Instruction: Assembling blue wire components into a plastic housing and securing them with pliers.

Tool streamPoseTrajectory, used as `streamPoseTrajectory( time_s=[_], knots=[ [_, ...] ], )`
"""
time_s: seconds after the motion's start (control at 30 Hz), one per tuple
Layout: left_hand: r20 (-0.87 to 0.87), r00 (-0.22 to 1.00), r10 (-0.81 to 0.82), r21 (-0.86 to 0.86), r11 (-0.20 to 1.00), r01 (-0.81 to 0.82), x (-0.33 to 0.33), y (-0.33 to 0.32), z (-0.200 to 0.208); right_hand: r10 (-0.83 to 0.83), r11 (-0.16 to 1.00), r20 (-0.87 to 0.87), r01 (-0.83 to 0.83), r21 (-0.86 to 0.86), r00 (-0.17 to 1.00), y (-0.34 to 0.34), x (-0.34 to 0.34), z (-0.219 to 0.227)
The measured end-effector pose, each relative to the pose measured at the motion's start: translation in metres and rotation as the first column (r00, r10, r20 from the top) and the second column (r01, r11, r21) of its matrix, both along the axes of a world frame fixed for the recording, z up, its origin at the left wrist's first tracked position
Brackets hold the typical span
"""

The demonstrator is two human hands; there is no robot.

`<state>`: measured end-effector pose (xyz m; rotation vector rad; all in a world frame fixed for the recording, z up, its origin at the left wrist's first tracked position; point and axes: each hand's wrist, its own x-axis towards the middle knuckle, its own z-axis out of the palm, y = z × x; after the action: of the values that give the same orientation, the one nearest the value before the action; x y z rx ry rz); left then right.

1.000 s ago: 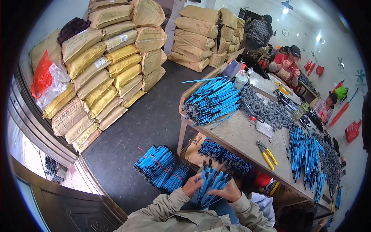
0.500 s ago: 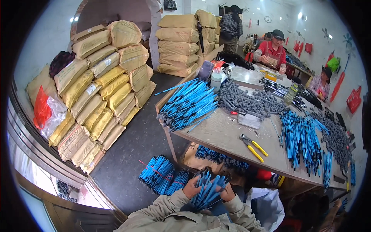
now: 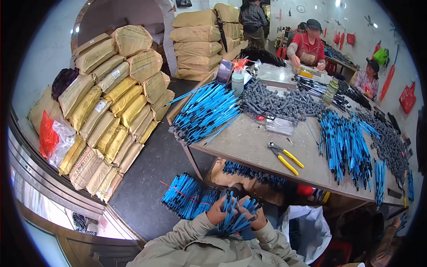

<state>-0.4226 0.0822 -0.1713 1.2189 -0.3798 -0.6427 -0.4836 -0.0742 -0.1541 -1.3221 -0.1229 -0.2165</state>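
Note:
A bunch of slim blue rods with black ends (image 3: pixel 231 219) is held low in front of my body. My left hand (image 3: pixel 216 212) is closed round its left side, and my right hand (image 3: pixel 257 217) grips the rods on the right. The rods fan out, some upright and others slanting, and hide part of my fingers. Just left of my hands, on the dark floor, lies a bundle of similar rods (image 3: pixel 181 194) tied with a red band. A smaller tied bundle (image 3: pixel 205 204) is beside it, nearest my left hand.
The worktable (image 3: pixel 231 149) bears heaped blue rods (image 3: pixel 207 111), grey knobbly parts (image 3: pixel 280 104) and yellow-handled pliers (image 3: pixel 284 158). A white sack (image 3: pixel 307 231) stands right of my knees. Stacked paper sacks (image 3: pixel 113 107) line the left. A co-worker in red (image 3: pixel 307 49) works across the table.
My view has shifted slightly, so the table sits higher and further left. Both hands keep hold of the rods; those at the right now lean more to the right.

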Motion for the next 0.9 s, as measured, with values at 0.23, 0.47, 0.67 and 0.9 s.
streamPoseTrajectory(
  time_s=[0.23, 0.47, 0.67, 0.9],
  knots=[
    [0.134, 0.981, -0.141, 0.09, 0.987, 0.13, 0.001, 0.016, -0.019, 0.058, 0.998, 0.089, -0.055, -0.036, 0.994, 0.0, -0.002, -0.009],
    [0.169, 0.963, -0.211, 0.12, 0.974, 0.193, -0.005, 0.015, 0.004, 0.084, 0.996, 0.084, -0.081, -0.041, 0.993, 0.0, -0.008, -0.005],
    [0.155, 0.973, -0.17, 0.113, 0.982, 0.153, -0.011, 0.015, 0.005, 0.141, 0.99, 0.132, -0.137, -0.036, 0.981, 0.001, -0.008, -0.005],
    [0.057, 0.978, -0.202, 0.064, 0.978, 0.199, -0.013, 0.017, 0.005, 0.12, 0.99, 0.084, -0.125, 0.058, 0.989, 0.007, -0.016, 0.003]
  ],
)
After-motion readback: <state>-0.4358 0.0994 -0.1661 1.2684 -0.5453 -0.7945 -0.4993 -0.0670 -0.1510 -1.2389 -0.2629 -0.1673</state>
